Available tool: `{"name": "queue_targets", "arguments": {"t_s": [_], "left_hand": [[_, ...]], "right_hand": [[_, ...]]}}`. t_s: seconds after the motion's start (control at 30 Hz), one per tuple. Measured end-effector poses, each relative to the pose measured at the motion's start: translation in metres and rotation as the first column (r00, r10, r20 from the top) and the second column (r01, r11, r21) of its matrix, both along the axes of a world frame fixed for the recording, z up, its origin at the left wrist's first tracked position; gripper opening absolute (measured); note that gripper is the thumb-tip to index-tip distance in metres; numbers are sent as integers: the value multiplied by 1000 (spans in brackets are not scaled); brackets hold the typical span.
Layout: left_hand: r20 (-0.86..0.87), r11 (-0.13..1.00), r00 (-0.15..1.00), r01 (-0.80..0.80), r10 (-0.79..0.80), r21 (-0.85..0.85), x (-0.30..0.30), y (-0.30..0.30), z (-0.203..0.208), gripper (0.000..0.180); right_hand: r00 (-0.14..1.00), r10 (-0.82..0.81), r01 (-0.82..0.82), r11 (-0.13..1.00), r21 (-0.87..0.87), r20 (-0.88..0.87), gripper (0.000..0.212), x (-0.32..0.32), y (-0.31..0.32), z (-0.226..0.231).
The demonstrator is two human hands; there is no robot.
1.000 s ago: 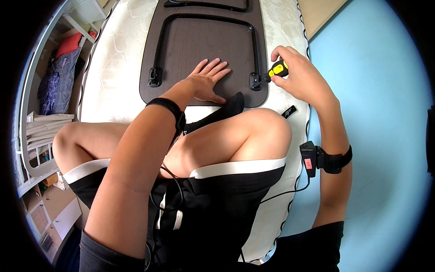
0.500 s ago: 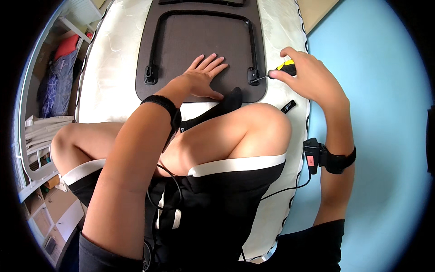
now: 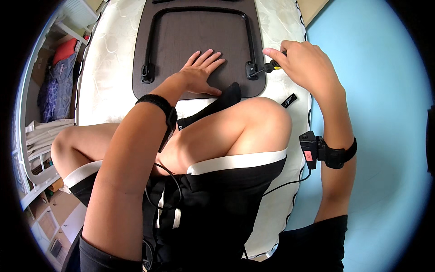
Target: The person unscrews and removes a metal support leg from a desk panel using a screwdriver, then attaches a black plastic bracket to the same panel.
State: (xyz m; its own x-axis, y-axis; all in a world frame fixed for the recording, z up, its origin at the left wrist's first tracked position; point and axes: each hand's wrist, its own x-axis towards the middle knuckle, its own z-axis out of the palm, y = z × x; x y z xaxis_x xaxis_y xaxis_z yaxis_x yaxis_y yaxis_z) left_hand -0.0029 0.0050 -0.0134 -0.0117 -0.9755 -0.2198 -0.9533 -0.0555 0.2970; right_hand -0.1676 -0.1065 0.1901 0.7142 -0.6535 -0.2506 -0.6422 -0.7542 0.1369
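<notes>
A dark brown folding-table top (image 3: pixel 190 38) lies with its underside up, its black U-shaped leg (image 3: pixel 201 9) folded flat against it. My left hand (image 3: pixel 200 76) rests flat on the board near its close edge, fingers spread. In my right hand (image 3: pixel 308 65) is a black-and-yellow screwdriver (image 3: pixel 270 67), held by the handle, most of which the hand covers. Its shaft slants left, and the tip meets the black hinge bracket (image 3: pixel 252 71) at the leg's right end. A matching bracket (image 3: pixel 147 73) holds the leg's left end.
The board lies on a cream quilted mattress (image 3: pixel 281 27) in front of my crossed legs. A sock-covered foot (image 3: pixel 231 95) touches the board's near edge. To the right is a light blue surface (image 3: pixel 380 113); at the left, a shelf holds folded clothes (image 3: pixel 61 81). A cable (image 3: pixel 290 186) runs from my right wrist strap.
My right hand has turned round the screwdriver handle, its thumb now lifted higher and the back of the hand more in view. My left hand stays on the board.
</notes>
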Motion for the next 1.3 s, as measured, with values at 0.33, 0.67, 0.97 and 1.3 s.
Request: {"name": "queue_targets", "arguments": {"t_s": [0.33,0.67,0.97,1.3], "left_hand": [[20,1000,1000,14,-14,9,1,0,0,103],[14,1000,1000,8,-8,-8,0,-1,-2,104],[-18,999,1000,-14,13,-50,-1,-7,1,80],[-216,995,972,97,-95,0,-54,-66,53,25]], "right_hand": [[985,115,-118,993,13,131,25,-2,4,-10],[847,398,-369,917,-150,352,25,-22,-11,-26],[686,326,-450,892,27,650,13,-23,-5,-23],[695,213,-387,916,108,686,14,-42,-15,-20]]}}
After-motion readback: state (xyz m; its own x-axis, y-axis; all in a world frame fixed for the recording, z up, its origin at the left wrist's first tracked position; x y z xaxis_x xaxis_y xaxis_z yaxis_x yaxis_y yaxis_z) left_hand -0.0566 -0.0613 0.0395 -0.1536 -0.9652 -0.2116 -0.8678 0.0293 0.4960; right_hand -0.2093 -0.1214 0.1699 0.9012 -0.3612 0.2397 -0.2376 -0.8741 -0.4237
